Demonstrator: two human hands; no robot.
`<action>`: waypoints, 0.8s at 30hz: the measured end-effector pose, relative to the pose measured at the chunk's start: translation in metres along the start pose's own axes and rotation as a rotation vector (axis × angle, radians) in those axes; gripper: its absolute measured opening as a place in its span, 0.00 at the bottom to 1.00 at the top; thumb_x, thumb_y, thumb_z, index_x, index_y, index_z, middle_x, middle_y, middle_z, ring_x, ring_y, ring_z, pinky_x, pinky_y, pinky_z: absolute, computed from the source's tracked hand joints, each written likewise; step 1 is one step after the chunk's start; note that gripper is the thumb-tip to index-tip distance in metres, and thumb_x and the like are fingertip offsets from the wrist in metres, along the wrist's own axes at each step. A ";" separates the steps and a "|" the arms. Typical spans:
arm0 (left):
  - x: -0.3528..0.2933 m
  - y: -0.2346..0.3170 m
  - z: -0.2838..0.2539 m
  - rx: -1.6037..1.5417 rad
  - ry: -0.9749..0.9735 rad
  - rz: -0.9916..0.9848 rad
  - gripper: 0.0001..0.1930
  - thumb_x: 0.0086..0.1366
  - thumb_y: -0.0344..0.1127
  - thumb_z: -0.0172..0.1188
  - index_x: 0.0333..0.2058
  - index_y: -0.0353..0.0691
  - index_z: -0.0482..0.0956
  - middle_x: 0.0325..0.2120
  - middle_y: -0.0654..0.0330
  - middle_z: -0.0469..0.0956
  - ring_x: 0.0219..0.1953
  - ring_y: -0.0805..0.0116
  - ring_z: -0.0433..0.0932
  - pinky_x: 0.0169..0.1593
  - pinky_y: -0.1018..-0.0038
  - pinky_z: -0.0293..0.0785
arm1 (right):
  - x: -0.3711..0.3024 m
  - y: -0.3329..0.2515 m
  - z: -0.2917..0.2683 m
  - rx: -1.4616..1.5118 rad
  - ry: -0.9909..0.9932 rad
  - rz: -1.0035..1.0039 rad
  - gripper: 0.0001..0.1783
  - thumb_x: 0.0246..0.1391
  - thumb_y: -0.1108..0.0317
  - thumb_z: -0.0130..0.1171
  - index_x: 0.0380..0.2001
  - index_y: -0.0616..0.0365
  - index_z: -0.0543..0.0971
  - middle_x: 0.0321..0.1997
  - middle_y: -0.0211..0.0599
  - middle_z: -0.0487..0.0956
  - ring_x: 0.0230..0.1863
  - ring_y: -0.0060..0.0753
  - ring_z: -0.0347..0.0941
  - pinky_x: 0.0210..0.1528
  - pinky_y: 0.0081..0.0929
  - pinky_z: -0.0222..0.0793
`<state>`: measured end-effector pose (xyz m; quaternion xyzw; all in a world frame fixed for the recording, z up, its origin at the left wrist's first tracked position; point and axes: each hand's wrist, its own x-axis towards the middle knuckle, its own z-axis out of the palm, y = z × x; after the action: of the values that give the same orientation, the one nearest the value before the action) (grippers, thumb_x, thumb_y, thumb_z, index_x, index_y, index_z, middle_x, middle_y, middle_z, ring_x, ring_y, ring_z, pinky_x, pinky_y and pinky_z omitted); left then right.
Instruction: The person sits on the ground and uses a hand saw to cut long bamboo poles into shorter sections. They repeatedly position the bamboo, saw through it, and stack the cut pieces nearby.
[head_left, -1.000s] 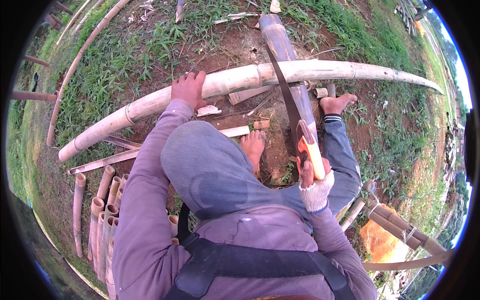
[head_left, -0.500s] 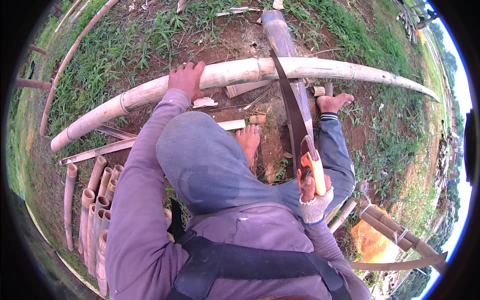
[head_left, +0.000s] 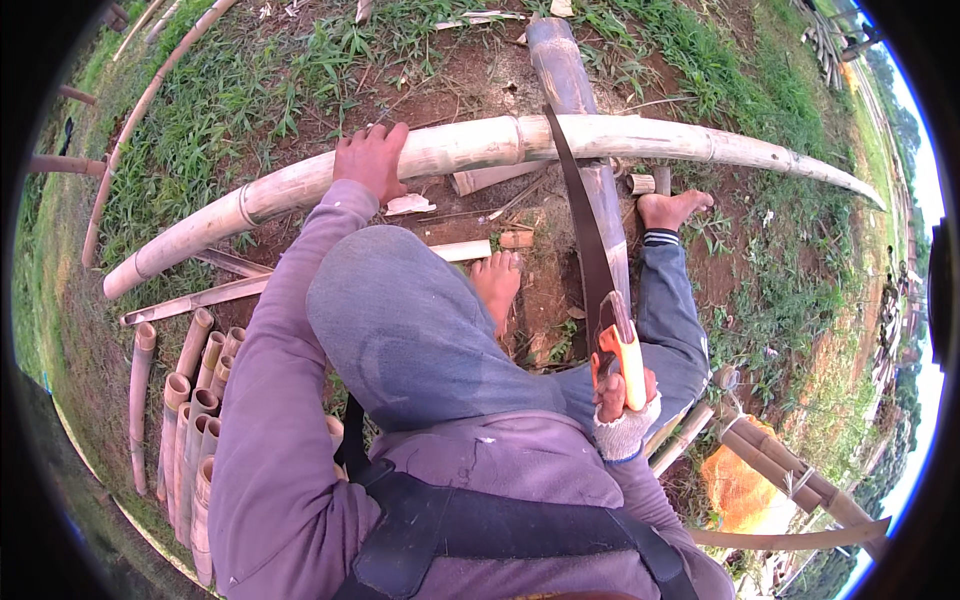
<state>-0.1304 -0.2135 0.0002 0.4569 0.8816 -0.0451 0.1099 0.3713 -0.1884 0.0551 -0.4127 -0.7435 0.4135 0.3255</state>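
Observation:
A long pale bamboo pole (head_left: 450,147) lies crosswise in front of me. It rests on a thicker grey bamboo piece (head_left: 562,70) that runs away from me along the ground. My left hand (head_left: 371,160), bare, is wrapped over the pole left of its middle. In a knitted white glove with the fingers showing, my right hand (head_left: 625,405) grips a hand saw by its orange and cream handle (head_left: 629,357). The saw's long dark blade (head_left: 584,212) points away from me and crosses the pole where it meets the support. Its tip reaches just past the pole's far edge.
Cut bamboo tubes (head_left: 190,440) stand bunched at lower left. Split bamboo strips (head_left: 205,300) lie under the pole's left part. My bare feet (head_left: 497,285) flank the support. An orange net sack (head_left: 742,485) and tied bamboo (head_left: 790,465) are at lower right.
The saw and my right hand have drawn back a little toward me, with the blade still across the pole. My left hand keeps its hold on the pole.

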 end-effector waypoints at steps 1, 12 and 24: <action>0.001 0.000 0.000 0.001 -0.013 0.001 0.50 0.48 0.46 0.85 0.68 0.54 0.67 0.61 0.53 0.78 0.66 0.45 0.78 0.68 0.47 0.73 | 0.003 -0.011 -0.001 0.085 -0.017 0.161 0.18 0.70 0.59 0.67 0.44 0.64 0.76 0.33 0.43 0.85 0.29 0.24 0.81 0.35 0.26 0.79; 0.007 0.002 -0.011 -0.013 0.020 0.005 0.50 0.47 0.46 0.86 0.69 0.55 0.69 0.61 0.54 0.79 0.66 0.46 0.78 0.69 0.46 0.73 | 0.129 0.003 0.084 -0.019 0.119 -0.117 0.15 0.69 0.62 0.70 0.42 0.66 0.82 0.29 0.42 0.81 0.28 0.36 0.78 0.34 0.36 0.73; 0.008 0.017 -0.008 -0.004 -0.014 0.003 0.50 0.48 0.46 0.85 0.69 0.56 0.68 0.61 0.55 0.78 0.66 0.47 0.78 0.69 0.48 0.74 | 0.236 -0.007 0.133 0.050 0.078 -0.020 0.18 0.69 0.56 0.70 0.44 0.64 0.84 0.29 0.49 0.83 0.29 0.43 0.80 0.35 0.39 0.74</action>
<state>-0.1218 -0.1961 0.0063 0.4577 0.8802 -0.0463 0.1170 0.1536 -0.0280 0.0353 -0.4128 -0.7236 0.4125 0.3686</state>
